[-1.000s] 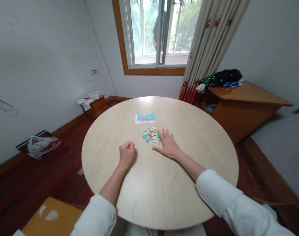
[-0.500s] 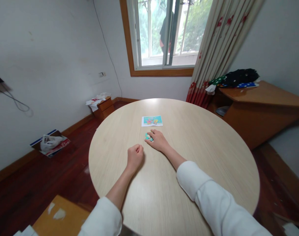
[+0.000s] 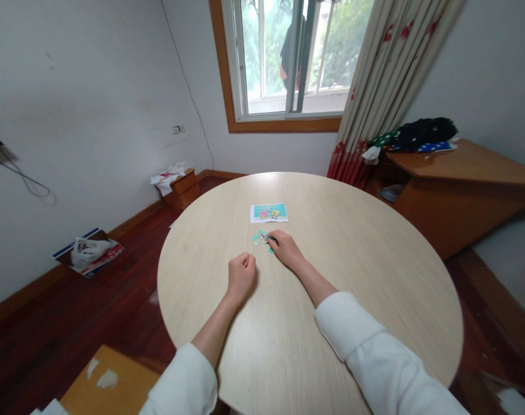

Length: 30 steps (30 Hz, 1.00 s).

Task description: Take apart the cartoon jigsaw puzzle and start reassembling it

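Observation:
A small heap of colourful puzzle pieces (image 3: 259, 237) lies near the middle of the round pale wooden table (image 3: 374, 271). My right hand (image 3: 285, 248) rests on the heap's right side with its fingers curled over some pieces, hiding most of them. My left hand (image 3: 241, 274) is a closed fist resting on the table a little to the left and nearer me, apart from the pieces. Just beyond the heap lies a small reference picture card (image 3: 269, 212) with a turquoise cartoon print.
A wooden desk (image 3: 452, 184) with dark folded clothes stands to the right by a patterned curtain (image 3: 383, 86). A window is behind the table. On the floor to the left are a plastic bag on a board (image 3: 88, 252), a low wooden box (image 3: 182, 187), and a cardboard box (image 3: 110, 383) near me.
My right hand went from lying flat and open beside the spread pieces to curled over them, gathering them into a smaller heap. The left fist stayed put; the view shifted slightly.

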Tool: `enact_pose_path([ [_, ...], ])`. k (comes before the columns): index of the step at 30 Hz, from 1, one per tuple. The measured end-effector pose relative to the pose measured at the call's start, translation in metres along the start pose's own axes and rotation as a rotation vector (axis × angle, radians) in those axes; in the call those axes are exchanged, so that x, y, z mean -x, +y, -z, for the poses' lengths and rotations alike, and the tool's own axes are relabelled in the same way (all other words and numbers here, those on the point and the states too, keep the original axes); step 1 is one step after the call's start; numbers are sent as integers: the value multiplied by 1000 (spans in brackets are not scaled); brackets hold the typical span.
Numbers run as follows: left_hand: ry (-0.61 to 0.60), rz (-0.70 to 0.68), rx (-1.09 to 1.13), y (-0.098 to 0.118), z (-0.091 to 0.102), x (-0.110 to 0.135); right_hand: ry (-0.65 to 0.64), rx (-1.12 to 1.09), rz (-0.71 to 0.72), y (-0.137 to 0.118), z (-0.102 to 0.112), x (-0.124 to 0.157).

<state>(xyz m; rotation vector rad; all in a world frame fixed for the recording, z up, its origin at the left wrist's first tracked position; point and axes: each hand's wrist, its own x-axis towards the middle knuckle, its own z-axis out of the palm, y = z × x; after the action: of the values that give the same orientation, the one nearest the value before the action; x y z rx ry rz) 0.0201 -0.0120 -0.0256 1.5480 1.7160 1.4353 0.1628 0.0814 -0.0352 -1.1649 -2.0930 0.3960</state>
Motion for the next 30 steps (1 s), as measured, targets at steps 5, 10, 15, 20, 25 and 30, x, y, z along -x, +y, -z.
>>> enact_pose_path([
  [5,8,20,21,3,2,1,128,-146,-135,1,5,-1],
  [10,20,87,57,7,3,1,165,-225,-265,5,8,-4],
  [15,44,100,90,5,5,0,177,-304,-251,8,8,-3],
  [20,63,102,102,2,6,0,79,-125,-185,1,13,0],
  [25,62,81,93,2,7,0,-205,239,-6,-12,14,8],
  [30,57,80,91,3,7,0,-306,400,-82,-8,13,7],
])
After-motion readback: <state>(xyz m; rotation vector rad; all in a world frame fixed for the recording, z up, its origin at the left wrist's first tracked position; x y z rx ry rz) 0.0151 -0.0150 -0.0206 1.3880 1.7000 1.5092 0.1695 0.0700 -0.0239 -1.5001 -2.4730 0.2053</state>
